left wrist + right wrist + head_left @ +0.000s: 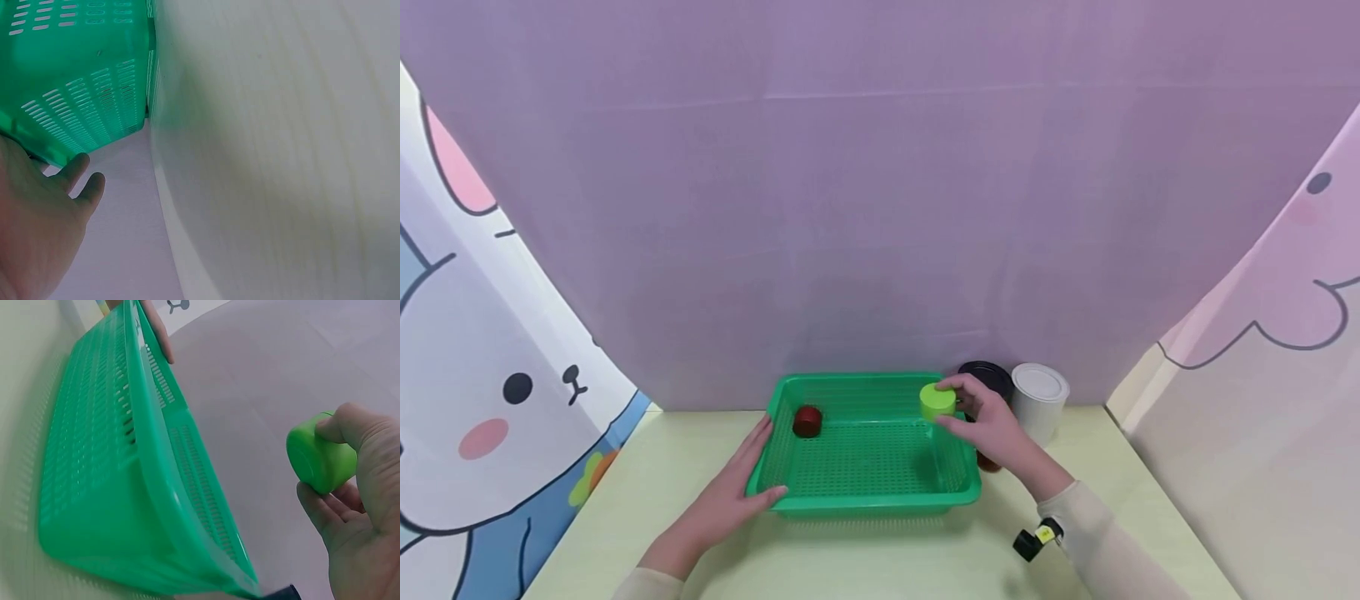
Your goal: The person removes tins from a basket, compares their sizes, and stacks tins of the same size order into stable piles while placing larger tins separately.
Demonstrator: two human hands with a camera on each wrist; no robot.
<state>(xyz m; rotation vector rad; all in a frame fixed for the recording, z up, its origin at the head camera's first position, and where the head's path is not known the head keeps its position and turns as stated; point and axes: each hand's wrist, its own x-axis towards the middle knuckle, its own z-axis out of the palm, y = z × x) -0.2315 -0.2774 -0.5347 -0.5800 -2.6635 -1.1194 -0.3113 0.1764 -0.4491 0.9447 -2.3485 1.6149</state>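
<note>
A green perforated basket [865, 498] stands on the pale table, its slotted wall [81, 106] and rim [164, 469] close in both wrist views. A small dark red cup [807, 421] sits inside at its back left. My right hand [981, 417] pinches a lime green cup [937, 402] above the basket's back right corner; its fingers curl round this cup [320, 459]. My left hand [741, 483] rests with straight fingers against the basket's left front side, the thumb on the rim. That left hand [44, 225] lies flat beside the wall.
A black cup [987, 377] and a white cylindrical container [1039, 400] stand behind the right hand, by the purple backdrop. Cartoon-print curtains hang at both sides. Bare pale green table [880, 558] lies in front of the basket.
</note>
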